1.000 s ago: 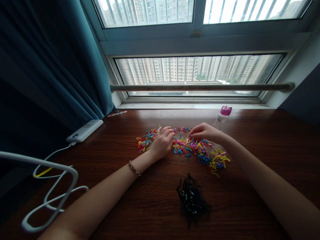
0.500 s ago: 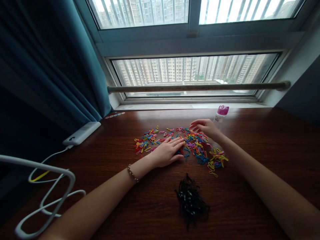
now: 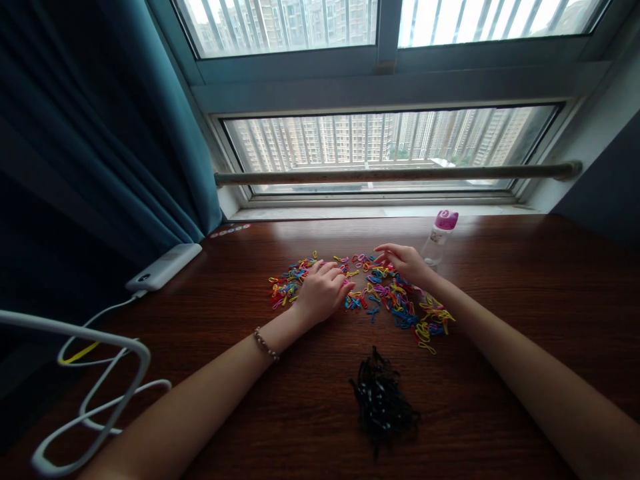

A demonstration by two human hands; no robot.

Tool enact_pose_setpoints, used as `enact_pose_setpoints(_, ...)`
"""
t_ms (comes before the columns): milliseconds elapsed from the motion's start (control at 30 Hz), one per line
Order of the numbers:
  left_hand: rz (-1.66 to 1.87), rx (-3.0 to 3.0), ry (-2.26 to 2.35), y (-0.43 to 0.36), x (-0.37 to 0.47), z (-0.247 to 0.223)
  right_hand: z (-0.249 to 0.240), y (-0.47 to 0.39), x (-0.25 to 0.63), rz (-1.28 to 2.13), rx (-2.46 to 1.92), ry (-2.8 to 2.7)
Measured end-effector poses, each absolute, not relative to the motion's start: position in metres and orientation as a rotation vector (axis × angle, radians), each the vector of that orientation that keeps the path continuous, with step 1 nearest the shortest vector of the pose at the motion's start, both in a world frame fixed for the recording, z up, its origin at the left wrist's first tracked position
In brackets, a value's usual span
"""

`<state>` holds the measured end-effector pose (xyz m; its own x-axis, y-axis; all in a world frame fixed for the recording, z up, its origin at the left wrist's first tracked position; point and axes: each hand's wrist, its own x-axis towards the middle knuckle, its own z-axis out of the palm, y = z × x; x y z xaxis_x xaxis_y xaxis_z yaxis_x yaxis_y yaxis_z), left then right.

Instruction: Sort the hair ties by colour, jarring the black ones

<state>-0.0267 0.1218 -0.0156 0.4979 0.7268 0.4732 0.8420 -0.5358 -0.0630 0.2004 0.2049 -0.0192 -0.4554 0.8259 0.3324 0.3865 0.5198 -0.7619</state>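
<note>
Small colourful rubber bands (image 3: 400, 307) lie scattered over the wooden table in yellow, blue, pink and red. My left hand (image 3: 323, 290), with a beaded bracelet at the wrist, rests palm down over the left part of the spread. Its fingers are apart and slightly bent, and they cover some of the bands. Over the far right part of the bands is my right hand (image 3: 407, 263), its fingers reaching left and loosely apart. I see nothing held in either hand. Nearer to me lies a heap of black bands (image 3: 383, 400), apart from both hands.
Behind my right hand stands a clear bottle with a pink cap (image 3: 440, 233). A white power bank (image 3: 164, 267) with a white cable (image 3: 95, 400) lies at the left by the blue curtain (image 3: 165, 147). A rail (image 3: 390, 176) crosses the window beyond the table (image 3: 500, 267).
My left hand has slid left, and its fingers are more bent, uncovering bands in the middle. My right hand has shifted slightly left and nearer, showing more of the bottle.
</note>
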Motion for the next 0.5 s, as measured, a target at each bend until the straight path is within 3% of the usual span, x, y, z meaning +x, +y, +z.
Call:
enact_pose_setpoints(300,-0.608,-2.499,-1.267,0.1198,-0.0241,-0.0152,-0.0214,0.1979,0.2010,0.288,-1.009,-2.427)
enact_pose_setpoints(500,-0.571,-2.529,-1.283,0.1196,-0.0240,-0.0154,-0.0206,0.2029,0.2085,0.251,-1.035,-2.457)
